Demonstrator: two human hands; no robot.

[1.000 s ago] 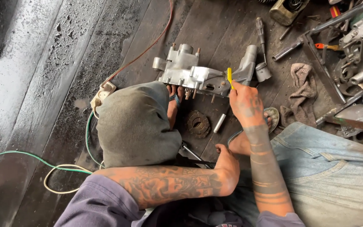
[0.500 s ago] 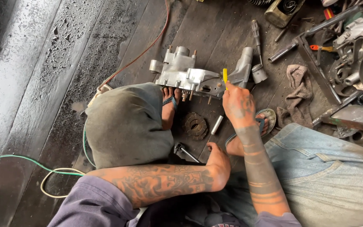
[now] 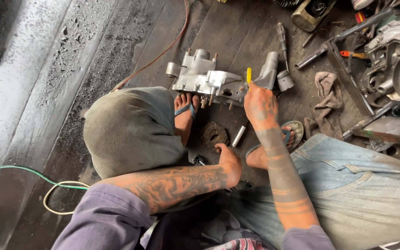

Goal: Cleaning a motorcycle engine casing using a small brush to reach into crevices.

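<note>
a grey metal engine casing [image 3: 207,78] was seen lying on the dark wooden floor [image 3: 93,55], just ahead of the person's sandalled foot [image 3: 184,113]. a yellow-handled tool [image 3: 249,75] was held upright against the casing's right end, and the right hand [image 3: 260,105] was closed around its lower part, so that only the yellow tip showed above the fingers. the left hand [image 3: 229,163] was set low near the floor, well apart from the right one, with the fingers curled down; whether anything was gripped in it could not be told. between the two hands a dark round gear [image 3: 214,134] and a small metal cylinder [image 3: 239,136] were laid on the boards. further right, a crumpled brown rag [image 3: 327,99] was left beside a larger engine block [image 3: 396,60] and scattered tools. at the left edge, a green cable [image 3: 21,170] was trailed across the floor.
</note>
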